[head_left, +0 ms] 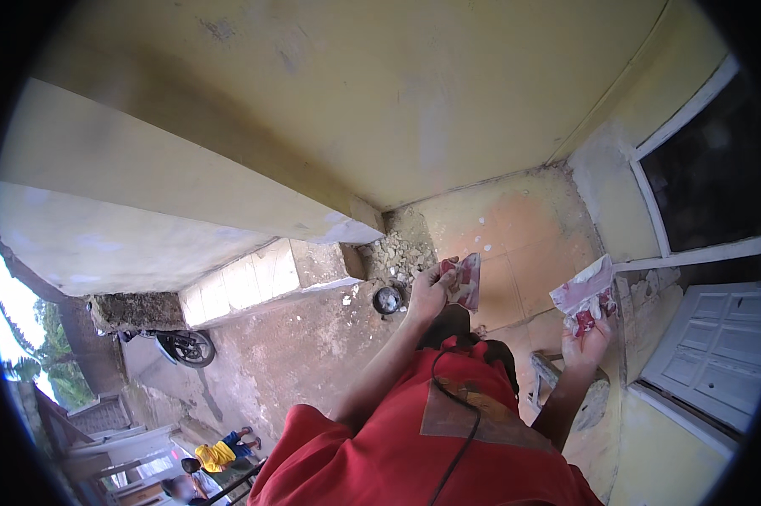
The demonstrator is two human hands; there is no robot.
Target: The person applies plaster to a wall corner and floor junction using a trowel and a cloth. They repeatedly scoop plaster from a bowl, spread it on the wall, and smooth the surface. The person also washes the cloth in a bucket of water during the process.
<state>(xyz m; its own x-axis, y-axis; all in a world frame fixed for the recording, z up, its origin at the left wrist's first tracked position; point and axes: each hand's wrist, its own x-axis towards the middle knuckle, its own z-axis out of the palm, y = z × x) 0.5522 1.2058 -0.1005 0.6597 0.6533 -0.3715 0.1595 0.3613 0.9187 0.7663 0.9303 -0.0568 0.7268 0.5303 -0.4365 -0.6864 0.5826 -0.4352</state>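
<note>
My left hand (429, 297) is closed around a putty scraper (467, 285) with a flat blade, red near the grip and smeared with whitish paste. In my right hand (588, 344) is a second putty scraper (584, 287), its wide pale blade tilted up and away from me. Lumps of white paste cling to its red part, close to my fingers. The two scrapers are apart from each other, both held in front of my body. On the floor left of my left hand stands a round black bowl (387, 300) with greyish-white stuff in it.
A yellowish wall (448, 93) with patches rises ahead. Rubble (397, 253) lies at its foot beside a tiled ledge (245, 282). A wooden stool (549, 375) stands near my right forearm. White door panels (709, 341) are at right. Far left are a motorcycle wheel (186, 347) and people (216, 455).
</note>
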